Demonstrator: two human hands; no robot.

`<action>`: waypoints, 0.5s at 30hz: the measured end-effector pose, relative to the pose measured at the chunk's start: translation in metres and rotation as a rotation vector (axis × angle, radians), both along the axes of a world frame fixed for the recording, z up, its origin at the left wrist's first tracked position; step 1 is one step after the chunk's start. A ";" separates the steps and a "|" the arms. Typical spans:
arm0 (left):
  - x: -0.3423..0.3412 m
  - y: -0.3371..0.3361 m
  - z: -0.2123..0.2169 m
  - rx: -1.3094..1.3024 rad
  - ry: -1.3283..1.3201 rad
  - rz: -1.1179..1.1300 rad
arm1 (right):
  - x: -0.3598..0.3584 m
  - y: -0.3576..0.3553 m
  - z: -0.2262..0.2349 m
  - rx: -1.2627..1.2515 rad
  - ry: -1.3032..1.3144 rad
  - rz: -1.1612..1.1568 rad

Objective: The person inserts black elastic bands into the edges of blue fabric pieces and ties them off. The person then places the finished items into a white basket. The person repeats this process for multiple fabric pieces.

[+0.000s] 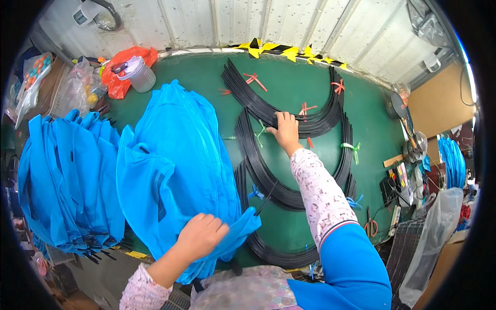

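Observation:
Curved bundles of thin black rods (271, 181) lie one below another on the green tabletop, tied with red, green and blue ties. My right hand (285, 132) reaches out to the uppermost bundle (310, 124), thumb and fingers closed on rods at its lower curve. A pile of bright blue fabric (181, 124) spreads left of the bundles. On its near end my left hand (202, 237), slightly blurred, is closed on a fold of the cloth. A narrow blue end (245, 222) points right from there, with a dark rod tip (266, 198) beside it.
A second stack of blue fabric pieces (70, 175) sits at the far left. A lidded plastic jug (138, 75) and a red bag (116, 80) stand behind. On the right are orange-handled scissors (371, 227), a pan (397, 106) and cardboard (439, 103). A ribbed wall (232, 23) closes the back.

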State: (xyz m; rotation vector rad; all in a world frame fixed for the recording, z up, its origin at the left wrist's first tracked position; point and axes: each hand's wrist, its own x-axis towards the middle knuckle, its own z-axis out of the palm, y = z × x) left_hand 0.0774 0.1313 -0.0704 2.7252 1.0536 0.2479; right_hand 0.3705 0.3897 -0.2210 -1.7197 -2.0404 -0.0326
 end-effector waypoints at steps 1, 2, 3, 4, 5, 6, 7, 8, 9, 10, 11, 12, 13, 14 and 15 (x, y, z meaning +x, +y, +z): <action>-0.001 0.000 0.011 -0.004 -0.004 0.018 | 0.002 0.011 -0.007 -0.080 -0.068 -0.008; -0.001 0.000 0.019 0.001 0.006 -0.001 | 0.005 0.019 -0.014 -0.160 -0.136 -0.020; -0.001 -0.003 0.022 0.003 -0.007 -0.003 | 0.006 0.025 -0.016 -0.143 -0.129 0.053; 0.000 -0.006 0.024 0.004 -0.019 -0.008 | 0.008 0.028 -0.017 -0.127 -0.121 0.122; 0.000 -0.008 0.026 0.005 -0.032 -0.016 | 0.011 0.029 -0.019 -0.110 -0.111 0.188; 0.002 -0.009 0.028 -0.020 -0.052 -0.036 | 0.018 0.029 -0.016 -0.044 -0.147 0.245; 0.003 -0.009 0.030 -0.042 -0.056 -0.045 | 0.024 0.030 -0.013 0.007 -0.128 0.265; 0.004 -0.009 0.032 -0.064 -0.059 -0.057 | 0.031 0.030 -0.009 0.058 -0.109 0.282; 0.004 -0.009 0.034 -0.086 -0.061 -0.071 | 0.038 0.026 -0.007 0.110 -0.091 0.296; 0.002 -0.011 0.034 -0.101 -0.038 -0.026 | 0.031 0.018 0.009 0.166 0.080 0.263; -0.001 -0.012 0.033 -0.113 -0.017 0.017 | 0.028 0.006 0.029 0.154 0.178 0.305; -0.002 -0.013 0.034 -0.125 0.006 0.053 | 0.027 -0.011 0.053 0.143 0.278 0.341; -0.005 -0.012 0.038 -0.103 0.012 0.096 | 0.023 -0.031 0.076 0.133 0.384 0.379; -0.009 -0.013 0.043 -0.082 0.021 0.152 | 0.014 -0.059 0.101 0.088 0.401 0.420; -0.015 -0.012 0.046 -0.064 0.025 0.202 | 0.007 -0.096 0.125 0.041 0.413 0.455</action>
